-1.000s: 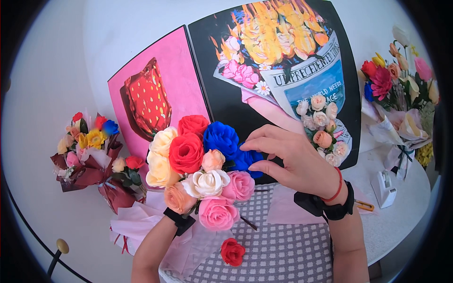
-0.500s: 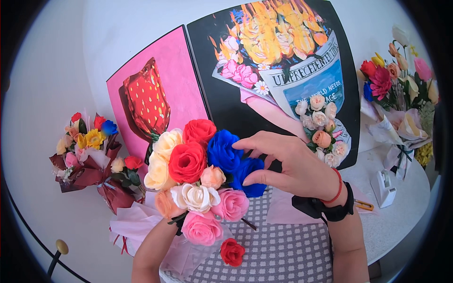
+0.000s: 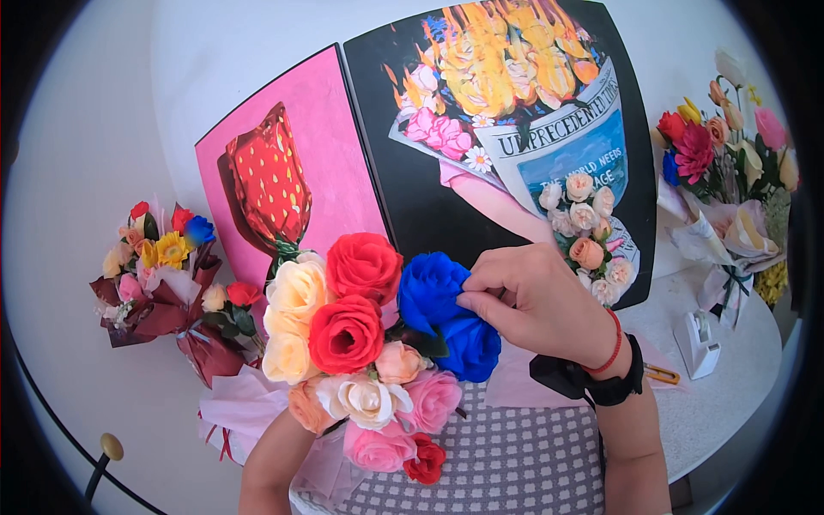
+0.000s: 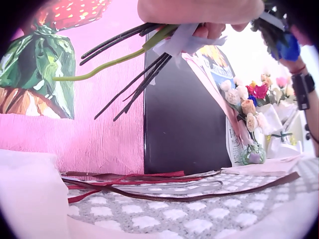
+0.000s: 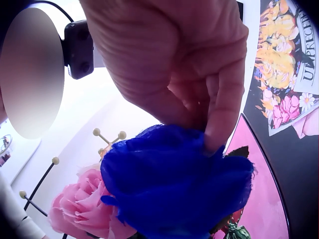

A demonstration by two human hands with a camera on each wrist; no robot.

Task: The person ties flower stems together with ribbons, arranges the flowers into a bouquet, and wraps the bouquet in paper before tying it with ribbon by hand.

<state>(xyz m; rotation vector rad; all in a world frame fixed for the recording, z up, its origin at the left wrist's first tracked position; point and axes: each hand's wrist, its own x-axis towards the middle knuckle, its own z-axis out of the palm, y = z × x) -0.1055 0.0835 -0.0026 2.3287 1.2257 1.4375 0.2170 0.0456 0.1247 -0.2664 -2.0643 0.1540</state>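
Observation:
My left hand (image 4: 199, 11) grips the stems (image 4: 144, 82) of a bouquet of artificial roses, with a whitish strip around them. The blooms hide this hand in the head view. Red roses (image 3: 346, 333), cream roses (image 3: 296, 292), a white rose (image 3: 365, 402) and pink roses (image 3: 431, 401) face upward. At the bouquet's right side are two blue roses; my right hand (image 3: 541, 296) pinches a petal edge of the upper blue rose (image 3: 429, 287) between thumb and fingers. Just below the bouquet, a single red rose (image 3: 426, 463) lies on the checked cloth.
Two paintings, one pink (image 3: 343, 129) and one black (image 3: 378, 112), lean behind. Wrapped bouquets stand left (image 3: 163, 283) and right (image 3: 730, 197). A tape dispenser (image 3: 698, 345) and a cutter (image 3: 661, 374) lie at right. Ribbons (image 4: 199, 196) cross the checked cloth (image 3: 515, 446).
The bouquet has tilted and shifted lower, with its blue roses now further right. My right hand's thumb and fingers have closed from a spread pose onto the blue petal.

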